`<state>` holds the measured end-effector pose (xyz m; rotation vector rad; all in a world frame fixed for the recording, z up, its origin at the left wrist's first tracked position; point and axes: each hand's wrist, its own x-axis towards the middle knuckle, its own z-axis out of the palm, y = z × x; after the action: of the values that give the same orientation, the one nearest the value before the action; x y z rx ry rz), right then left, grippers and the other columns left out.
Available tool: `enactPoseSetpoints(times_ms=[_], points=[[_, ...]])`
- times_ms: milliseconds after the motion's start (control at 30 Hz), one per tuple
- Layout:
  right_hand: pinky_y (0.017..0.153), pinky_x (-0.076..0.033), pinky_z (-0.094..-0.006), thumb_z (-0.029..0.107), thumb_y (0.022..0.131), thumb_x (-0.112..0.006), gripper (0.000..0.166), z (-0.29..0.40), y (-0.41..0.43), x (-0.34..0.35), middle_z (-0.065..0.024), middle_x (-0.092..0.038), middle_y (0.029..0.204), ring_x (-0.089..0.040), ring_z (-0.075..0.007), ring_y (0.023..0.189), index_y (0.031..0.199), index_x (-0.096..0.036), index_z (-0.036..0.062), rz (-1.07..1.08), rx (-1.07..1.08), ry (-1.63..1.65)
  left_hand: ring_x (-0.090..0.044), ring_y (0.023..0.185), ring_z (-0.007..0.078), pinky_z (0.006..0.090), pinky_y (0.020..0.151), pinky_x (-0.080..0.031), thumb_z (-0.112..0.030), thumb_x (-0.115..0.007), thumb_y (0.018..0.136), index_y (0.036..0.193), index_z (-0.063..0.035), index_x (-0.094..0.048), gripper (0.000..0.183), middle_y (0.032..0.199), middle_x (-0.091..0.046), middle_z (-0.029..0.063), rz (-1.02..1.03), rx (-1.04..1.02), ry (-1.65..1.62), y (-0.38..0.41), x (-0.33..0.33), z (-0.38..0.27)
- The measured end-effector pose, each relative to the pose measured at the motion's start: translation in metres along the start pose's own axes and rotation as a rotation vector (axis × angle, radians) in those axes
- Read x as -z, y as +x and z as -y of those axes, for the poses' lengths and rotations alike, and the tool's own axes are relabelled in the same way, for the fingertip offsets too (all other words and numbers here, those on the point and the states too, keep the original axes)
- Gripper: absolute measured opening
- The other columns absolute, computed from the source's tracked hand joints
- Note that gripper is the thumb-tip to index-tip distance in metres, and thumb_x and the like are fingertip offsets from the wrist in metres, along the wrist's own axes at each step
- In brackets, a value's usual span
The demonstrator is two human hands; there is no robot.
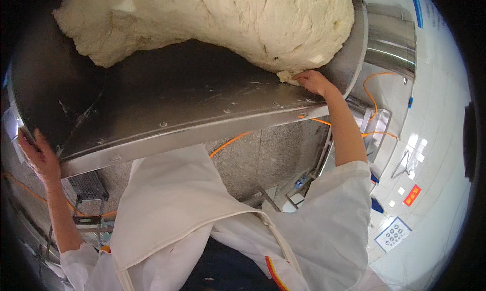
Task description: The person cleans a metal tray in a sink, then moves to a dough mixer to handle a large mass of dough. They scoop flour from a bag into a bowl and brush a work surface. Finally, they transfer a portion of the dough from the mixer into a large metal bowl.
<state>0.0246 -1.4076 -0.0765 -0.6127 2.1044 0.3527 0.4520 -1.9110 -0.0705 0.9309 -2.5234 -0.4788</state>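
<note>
A large mass of pale dough (212, 21) lies in a deep stainless steel trough (182, 89), filling its far side. My right hand (313, 82) reaches over the near edge at the right, with its fingers on a small piece of dough (285, 76) at the underside of the mass. At the far left my left hand (40, 158) grips the trough's rim, fingers inside and thumb side partly hidden. Smears of flour or dough mark the trough's dark inner wall. A white apron (171, 192) hangs in front of me, close to the trough's near edge.
An orange cable (229, 143) runs beneath the trough, over a speckled floor (262, 158). A metal stand with a dark step (89, 186) is at the lower left. On the right are a steel cylinder (391, 42), a white tiled wall (433, 120) and a hanging wire hanger (401, 165).
</note>
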Motion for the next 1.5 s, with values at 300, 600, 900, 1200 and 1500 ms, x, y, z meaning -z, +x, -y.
enactPoseSetpoints(times_ms=[300,600,900,1200,1500], points=[[0.089,-0.034,-0.0288,0.013,0.082,-0.044,0.030,0.095,0.038,0.003,-0.0065,-0.050,0.118,-0.046,-0.0200,0.105,0.109,-0.057,0.0118,0.330,0.282,0.376,-0.048,0.098,0.0221,0.0304,0.083,-0.038,-0.023,-0.042,0.090,0.121,-0.0013,-0.032,0.039,0.110,-0.047,0.0155,0.035,0.061,0.018,-0.003,0.002,0.004],[0.078,-0.046,-0.0326,0.012,0.083,-0.046,0.034,0.206,0.006,0.031,-0.0095,-0.054,0.107,-0.054,-0.0197,0.094,0.113,-0.048,-0.0030,0.557,0.565,1.509,-0.048,0.097,0.0223,0.0321,0.084,-0.038,-0.021,-0.043,0.089,0.122,-0.0010,-0.031,0.041,0.104,-0.048,0.0164,-0.002,0.010,0.006,0.002,0.000,-0.019],[0.079,-0.043,-0.0333,0.003,0.075,-0.044,0.038,0.158,-0.030,0.091,-0.0158,-0.053,0.101,-0.051,-0.0256,0.091,0.112,-0.052,0.0085,-1.089,0.486,-0.005,-0.047,0.093,0.0225,0.0302,0.082,-0.037,-0.017,-0.043,0.089,0.120,0.0026,-0.031,0.038,0.103,-0.047,0.0183,0.005,0.050,-0.143,-0.001,-0.002,-0.022],[0.085,-0.040,-0.0357,0.011,0.075,-0.045,0.038,0.152,0.031,0.105,-0.0140,-0.053,0.104,-0.049,-0.0296,0.098,0.113,-0.052,0.0117,-1.133,0.306,-0.126,-0.048,0.098,0.0255,0.0324,0.085,-0.037,-0.019,-0.043,0.089,0.121,0.0020,-0.031,0.040,0.107,-0.048,0.0207,-0.033,-0.008,-0.043,0.002,-0.003,-0.022],[0.082,-0.042,-0.0290,0.015,0.076,-0.056,0.024,0.161,-0.082,0.098,-0.0106,-0.055,0.106,-0.054,-0.0243,0.096,0.097,-0.059,0.0046,-0.716,0.526,0.235,-0.050,0.096,0.0267,0.0344,0.081,-0.039,-0.017,-0.043,0.089,0.122,-0.0003,-0.031,0.039,0.105,-0.050,0.0208,-0.036,0.006,-0.085,0.001,-0.004,-0.032]])
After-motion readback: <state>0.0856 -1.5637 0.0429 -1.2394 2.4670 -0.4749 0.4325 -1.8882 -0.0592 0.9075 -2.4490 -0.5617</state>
